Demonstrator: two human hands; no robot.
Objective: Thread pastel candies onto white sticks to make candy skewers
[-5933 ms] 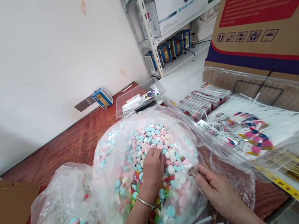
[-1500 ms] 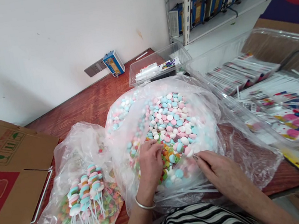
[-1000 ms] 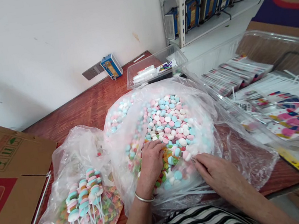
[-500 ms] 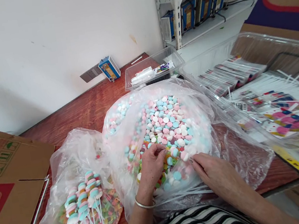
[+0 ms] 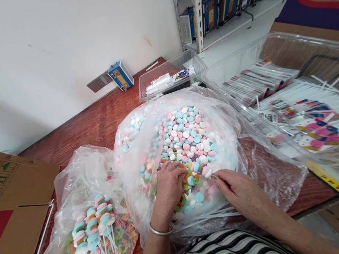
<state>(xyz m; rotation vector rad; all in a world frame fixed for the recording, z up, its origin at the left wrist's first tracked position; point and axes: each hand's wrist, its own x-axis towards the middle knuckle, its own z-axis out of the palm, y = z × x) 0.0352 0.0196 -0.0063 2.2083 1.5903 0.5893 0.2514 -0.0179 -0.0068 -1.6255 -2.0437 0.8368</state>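
Observation:
A large clear plastic bag [image 5: 140, 146] lies open at the middle, full of pastel pink, blue and white marshmallows [image 5: 186, 135]. Gummy rings [image 5: 186, 184] in green, orange and yellow lie at its near side. My left hand [image 5: 168, 187], a bangle on its wrist, reaches into the bag with bent, parted fingers over the gummy rings. On the right, my right hand [image 5: 240, 191] is closed in a pinch, a white marshmallow [image 5: 208, 173] right at its fingertips; what the pinch holds is partly hidden. Several white sticks [image 5: 208, 218] lie across the bag's near edge.
Finished candy skewers [image 5: 92, 229] rest on a bag of gummy rings at left, beside a cardboard box [image 5: 17, 202]. A clear tray [image 5: 169, 64] stands behind. At right, a larger clear bin [image 5: 274, 37] holds packets and white sticks. A blue device [image 5: 121, 76] sits by the wall.
My left hand has shifted slightly up and left, its fingers opening from a pinch over the gummy rings. My right hand stays pinched in nearly the same place. The view has moved slightly.

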